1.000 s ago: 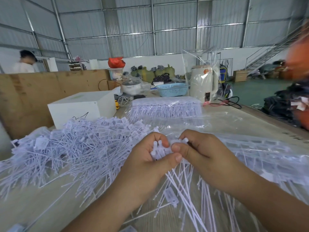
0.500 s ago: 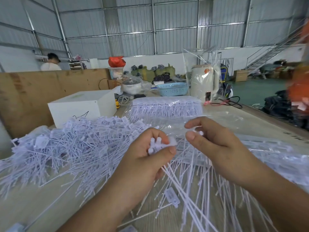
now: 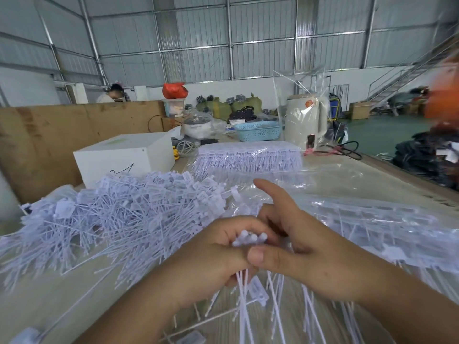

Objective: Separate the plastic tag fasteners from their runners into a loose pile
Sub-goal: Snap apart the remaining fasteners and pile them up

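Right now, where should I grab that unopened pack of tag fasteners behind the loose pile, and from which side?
Grip the pack of tag fasteners along its thick far band, where the heads line up in a firm row, reaching over from above. The near side is only thin loose tails under slack plastic wrap, which would probably bend and slip.

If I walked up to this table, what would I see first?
Probably the big messy pile of loose white tag fasteners spread over the left of the table. Right in front, the left hand grips a small bunch of fasteners while the right hand touches its top with the thumb. Behind them lies a neat clear bag of unseparated fasteners.
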{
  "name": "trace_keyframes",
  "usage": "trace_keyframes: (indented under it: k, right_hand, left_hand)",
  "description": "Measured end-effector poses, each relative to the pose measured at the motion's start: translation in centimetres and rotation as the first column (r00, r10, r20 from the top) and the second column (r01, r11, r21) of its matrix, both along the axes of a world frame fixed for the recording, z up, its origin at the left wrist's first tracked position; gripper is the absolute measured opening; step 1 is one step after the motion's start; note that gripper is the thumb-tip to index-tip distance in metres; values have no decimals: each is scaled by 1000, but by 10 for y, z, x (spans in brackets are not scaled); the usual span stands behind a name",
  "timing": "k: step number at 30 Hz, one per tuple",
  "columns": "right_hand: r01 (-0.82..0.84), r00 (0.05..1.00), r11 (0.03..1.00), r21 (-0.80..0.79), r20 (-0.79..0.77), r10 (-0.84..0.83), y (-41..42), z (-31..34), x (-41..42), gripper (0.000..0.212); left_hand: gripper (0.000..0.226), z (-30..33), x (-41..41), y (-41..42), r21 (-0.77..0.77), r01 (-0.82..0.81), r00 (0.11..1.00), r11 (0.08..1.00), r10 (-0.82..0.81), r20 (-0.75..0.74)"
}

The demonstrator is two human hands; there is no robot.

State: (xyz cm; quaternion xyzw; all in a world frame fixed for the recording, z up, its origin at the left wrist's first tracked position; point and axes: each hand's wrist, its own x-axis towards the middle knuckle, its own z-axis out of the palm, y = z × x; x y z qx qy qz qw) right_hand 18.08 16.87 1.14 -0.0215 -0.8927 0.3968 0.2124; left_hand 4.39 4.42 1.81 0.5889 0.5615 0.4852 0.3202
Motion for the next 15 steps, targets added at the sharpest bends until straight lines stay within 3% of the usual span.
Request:
trace_keyframes:
  k: [3, 8, 10, 12, 15]
  right_hand:
    - [-4, 1000, 1000, -14, 25, 5, 4, 4, 2, 76]
    - [-35, 992, 994, -106, 118, 47, 19, 10, 7, 29]
    - [-12, 990, 995, -103, 138, 26, 19, 10, 7, 27]
    - [31, 993, 997, -75, 113, -22, 19, 7, 5, 38]
    - [121, 991, 992, -24, 59, -120, 13, 4, 1, 34]
  left_hand:
    - [7, 1, -1, 0, 67, -24, 998, 997, 20, 52]
    - [15, 4, -5, -3, 87, -142, 986, 986, 133, 100]
    - [18, 2, -1, -1, 85, -179, 978, 980, 168, 122]
    - [20, -1, 3, 4, 112, -282, 955, 953, 269, 122]
    - [33, -8, 6, 9, 142, -426, 902, 893, 406, 148]
